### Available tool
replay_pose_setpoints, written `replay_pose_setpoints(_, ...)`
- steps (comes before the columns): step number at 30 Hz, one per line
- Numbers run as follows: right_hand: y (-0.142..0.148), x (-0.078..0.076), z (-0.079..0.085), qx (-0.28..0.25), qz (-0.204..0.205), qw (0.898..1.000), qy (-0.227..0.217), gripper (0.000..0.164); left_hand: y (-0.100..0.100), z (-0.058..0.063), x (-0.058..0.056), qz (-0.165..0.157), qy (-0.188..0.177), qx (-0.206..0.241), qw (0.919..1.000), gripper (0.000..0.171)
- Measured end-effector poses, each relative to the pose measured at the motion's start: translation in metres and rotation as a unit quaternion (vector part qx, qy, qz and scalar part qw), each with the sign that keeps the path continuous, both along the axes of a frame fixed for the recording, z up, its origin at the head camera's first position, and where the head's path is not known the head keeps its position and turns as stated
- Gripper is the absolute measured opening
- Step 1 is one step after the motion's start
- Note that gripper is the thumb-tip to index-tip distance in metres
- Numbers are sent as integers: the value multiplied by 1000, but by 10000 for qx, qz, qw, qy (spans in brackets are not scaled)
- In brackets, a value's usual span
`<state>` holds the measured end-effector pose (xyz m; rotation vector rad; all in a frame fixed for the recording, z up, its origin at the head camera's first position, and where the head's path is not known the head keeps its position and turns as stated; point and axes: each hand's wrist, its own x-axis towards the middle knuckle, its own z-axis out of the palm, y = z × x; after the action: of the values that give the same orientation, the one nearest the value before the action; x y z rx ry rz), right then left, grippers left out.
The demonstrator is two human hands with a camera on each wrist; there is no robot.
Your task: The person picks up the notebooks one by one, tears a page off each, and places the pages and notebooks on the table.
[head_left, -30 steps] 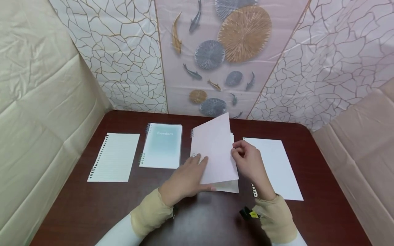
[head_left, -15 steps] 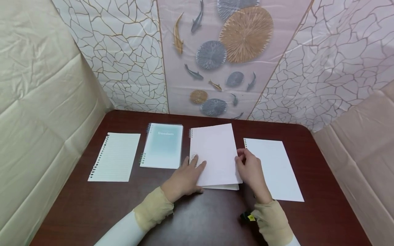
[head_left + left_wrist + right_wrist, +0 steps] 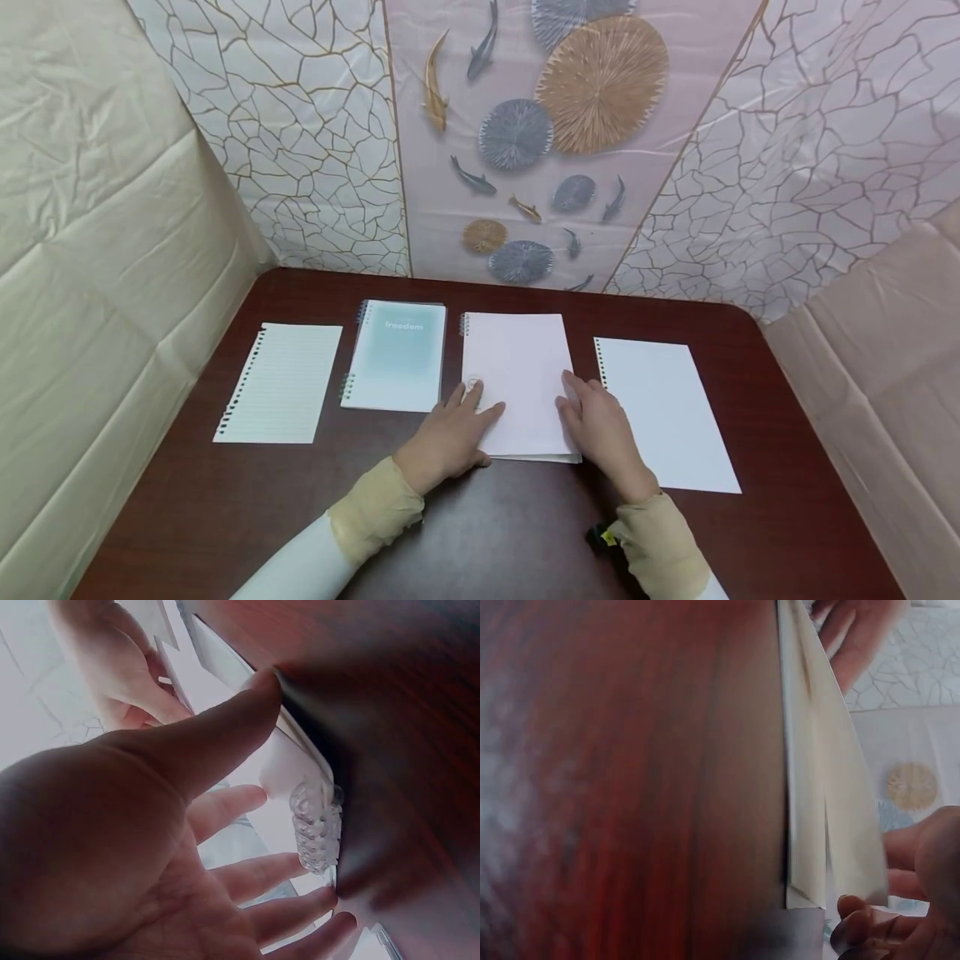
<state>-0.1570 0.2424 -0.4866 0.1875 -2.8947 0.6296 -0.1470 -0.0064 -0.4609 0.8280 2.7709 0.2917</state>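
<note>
In the head view, a spiral notebook (image 3: 517,367) with a plain pale pink cover lies near the middle of the table. My left hand (image 3: 444,437) rests with spread fingers on its lower left part, by the binding. The left wrist view shows clear coils (image 3: 315,829) beside those fingertips, and the thumb at the notebook's lower edge. My right hand (image 3: 606,429) touches the cover's right side with thumb and forefinger apart. From the right wrist, the cover (image 3: 847,810) stands slightly raised above the pages, fingers at its outer edge. Part of the binding is hidden by my left hand.
Left of the notebook lies a smaller spiral notebook (image 3: 397,358) with a teal cover marked "freedom". A lined loose sheet (image 3: 279,383) with punched holes is farther left. On the right is a blank white sheet (image 3: 671,417), also punched. Patterned cloth (image 3: 517,200) hangs behind the table.
The pink cover has come down from a raised angle to lie nearly flat on the pages. My right hand has gone from pinching its edge to touching its top. My left hand stays by the binding.
</note>
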Motion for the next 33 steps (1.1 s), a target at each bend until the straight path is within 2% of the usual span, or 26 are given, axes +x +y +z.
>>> replay_pose_setpoints(8,-3,2,1,534,85,9957,-751,70,0,-4,-1,-102,230,-272,9993,68)
replay_pose_setpoints(15,-6,2,1,863,82,9907,-1052,82,2,-5,-1,-141,368,-406,9984,67)
replay_pose_setpoints(24,-8,4,1,1233,128,9856,-1152,83,3,-1,0,-164,343,-537,9978,67)
replay_pose_setpoints(33,-8,5,-1,1163,73,9857,-1219,82,3,5,-5,-191,196,-641,9976,69)
